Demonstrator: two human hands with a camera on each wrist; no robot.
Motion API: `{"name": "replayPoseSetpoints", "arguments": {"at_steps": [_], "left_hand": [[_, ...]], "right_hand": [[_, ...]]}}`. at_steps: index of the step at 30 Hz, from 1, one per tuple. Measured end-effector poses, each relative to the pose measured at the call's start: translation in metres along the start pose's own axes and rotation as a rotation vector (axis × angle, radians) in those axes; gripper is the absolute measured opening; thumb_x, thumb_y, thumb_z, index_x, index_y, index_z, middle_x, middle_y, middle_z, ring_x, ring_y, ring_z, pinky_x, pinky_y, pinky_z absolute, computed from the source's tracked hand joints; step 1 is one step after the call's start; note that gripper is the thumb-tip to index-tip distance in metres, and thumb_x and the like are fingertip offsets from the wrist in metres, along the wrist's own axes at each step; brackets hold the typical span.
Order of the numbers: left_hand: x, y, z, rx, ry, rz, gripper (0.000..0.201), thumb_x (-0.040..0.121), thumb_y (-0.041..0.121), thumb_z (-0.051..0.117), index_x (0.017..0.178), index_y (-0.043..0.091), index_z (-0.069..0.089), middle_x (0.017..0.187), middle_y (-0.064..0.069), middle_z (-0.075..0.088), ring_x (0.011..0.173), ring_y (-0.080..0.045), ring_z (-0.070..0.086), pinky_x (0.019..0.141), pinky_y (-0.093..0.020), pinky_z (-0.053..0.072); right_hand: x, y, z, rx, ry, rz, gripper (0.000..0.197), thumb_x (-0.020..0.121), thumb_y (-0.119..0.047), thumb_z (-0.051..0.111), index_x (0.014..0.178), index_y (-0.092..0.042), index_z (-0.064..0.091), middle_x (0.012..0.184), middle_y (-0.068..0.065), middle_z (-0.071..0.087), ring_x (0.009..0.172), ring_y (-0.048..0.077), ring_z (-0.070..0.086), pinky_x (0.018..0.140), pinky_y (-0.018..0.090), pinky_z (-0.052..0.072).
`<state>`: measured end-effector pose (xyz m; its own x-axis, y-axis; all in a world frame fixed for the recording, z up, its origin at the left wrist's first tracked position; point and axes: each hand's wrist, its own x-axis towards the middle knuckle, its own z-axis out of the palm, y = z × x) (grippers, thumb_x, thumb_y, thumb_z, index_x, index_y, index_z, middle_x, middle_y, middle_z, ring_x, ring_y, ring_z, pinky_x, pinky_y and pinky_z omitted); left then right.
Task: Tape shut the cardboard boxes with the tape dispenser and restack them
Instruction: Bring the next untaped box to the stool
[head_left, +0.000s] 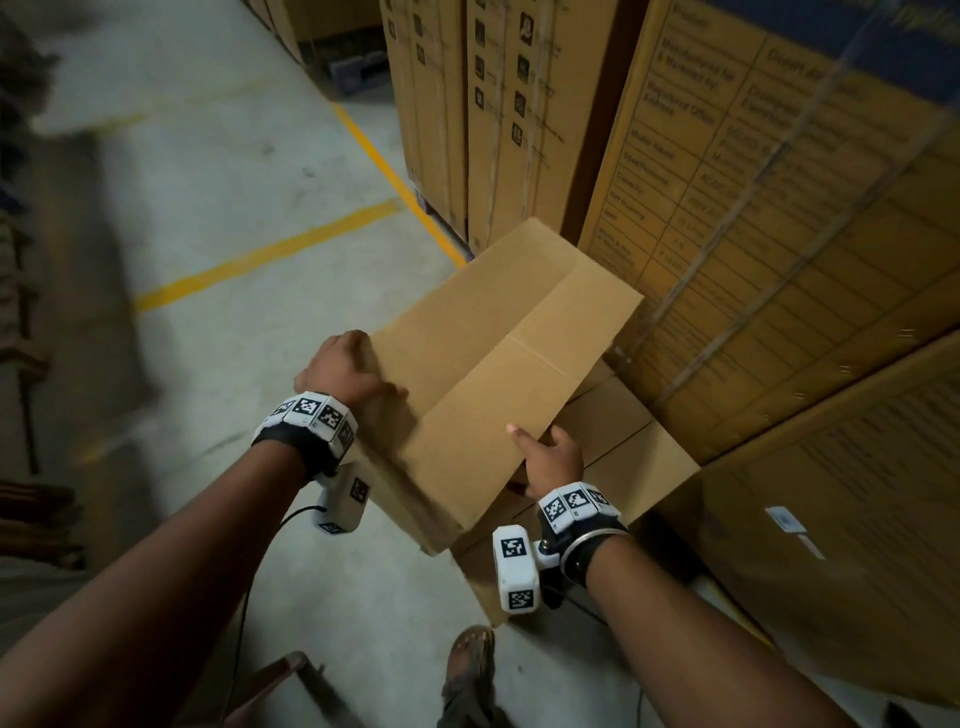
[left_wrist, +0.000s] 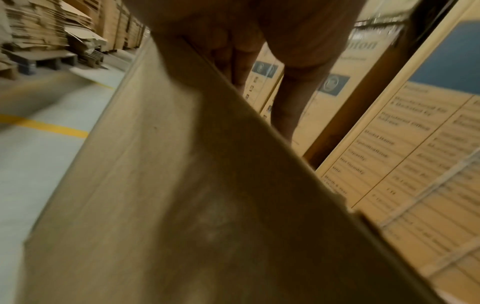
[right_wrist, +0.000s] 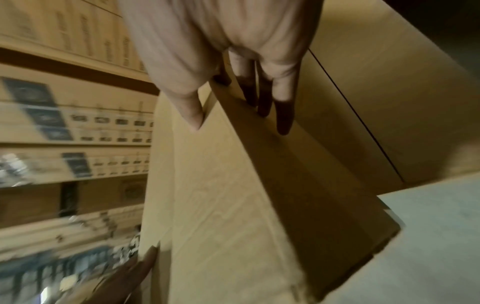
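Above the lower carton, both hands gripped the unsealed plain box: left hand near-left corner, right hand near-right edge; long axis ran far-right.

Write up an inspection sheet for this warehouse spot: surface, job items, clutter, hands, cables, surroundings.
Surface: grey concrete floor with yellow lines.
Job's things: plain cardboard box held tilted above a second plain box on the floor; its top seam shows no tape. Tape dispenser: nothing seen.
Clutter: flattened cardboard piled on pallets across the aisle.
Hands: left hand grips the box's left edge, thumb on top; right hand grips its near corner, thumb on top, fingers down the side.
Cables: black cable hanging from the left wrist camera.
Surroundings: tall stacks of printed cartons close on the right; a sandalled foot below.
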<state>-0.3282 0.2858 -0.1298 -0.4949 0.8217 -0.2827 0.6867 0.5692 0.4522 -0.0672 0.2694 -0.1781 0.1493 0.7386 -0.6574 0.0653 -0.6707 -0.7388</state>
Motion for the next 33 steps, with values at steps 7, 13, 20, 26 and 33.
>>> {"name": "replayPoseSetpoints", "arguments": {"at_steps": [7, 13, 20, 26, 33], "left_hand": [[-0.133, 0.019, -0.023, -0.142, 0.067, 0.001, 0.083, 0.061, 0.036, 0.092, 0.133, 0.02, 0.053, 0.128, -0.006, 0.058, 0.116, -0.028, 0.055, 0.098, -0.04, 0.046], [-0.271, 0.044, -0.015, -0.178, 0.073, 0.037, 0.081, 0.066, 0.038, 0.089, 0.134, 0.014, 0.053, 0.126, -0.008, 0.058, 0.112, -0.027, 0.055, 0.082, -0.03, 0.042], [-0.378, 0.065, 0.009, -0.21, -0.041, 0.057, 0.084, 0.069, 0.038, 0.087, 0.139, 0.011, 0.048, 0.133, -0.01, 0.055, 0.119, -0.029, 0.053, 0.09, -0.033, 0.043], [-0.439, 0.083, 0.024, -0.213, -0.137, 0.146, 0.083, 0.071, 0.042, 0.085, 0.139, 0.011, 0.047, 0.134, -0.008, 0.055, 0.119, -0.027, 0.053, 0.091, -0.034, 0.043], [-0.497, 0.098, 0.041, -0.231, -0.25, 0.305, 0.071, 0.072, 0.041, 0.085, 0.128, 0.011, 0.053, 0.118, -0.004, 0.058, 0.096, -0.02, 0.049, 0.081, -0.031, 0.04]], "right_hand": [[-0.077, 0.005, -0.081, -0.03, -0.043, -0.174, 0.037, 0.085, -0.023, 0.085, 0.115, -0.009, 0.068, 0.101, 0.003, 0.074, 0.092, 0.023, 0.071, 0.094, 0.054, 0.059], [-0.139, 0.03, -0.18, -0.097, -0.045, -0.317, 0.015, 0.086, -0.02, 0.084, 0.097, -0.017, 0.074, 0.097, 0.0, 0.077, 0.09, 0.02, 0.072, 0.073, 0.032, 0.058], [-0.195, 0.066, -0.272, -0.112, -0.012, -0.324, 0.015, 0.085, -0.012, 0.083, 0.097, -0.012, 0.074, 0.1, 0.008, 0.078, 0.094, 0.027, 0.073, 0.084, 0.039, 0.059], [-0.252, 0.087, -0.334, -0.101, 0.116, -0.375, 0.025, 0.089, -0.004, 0.078, 0.112, 0.002, 0.072, 0.108, 0.012, 0.073, 0.1, 0.028, 0.069, 0.091, 0.039, 0.056], [-0.32, 0.127, -0.4, -0.089, 0.301, -0.387, 0.009, 0.088, -0.008, 0.078, 0.095, -0.011, 0.072, 0.105, 0.01, 0.073, 0.097, 0.027, 0.068, 0.089, 0.037, 0.055]]}}
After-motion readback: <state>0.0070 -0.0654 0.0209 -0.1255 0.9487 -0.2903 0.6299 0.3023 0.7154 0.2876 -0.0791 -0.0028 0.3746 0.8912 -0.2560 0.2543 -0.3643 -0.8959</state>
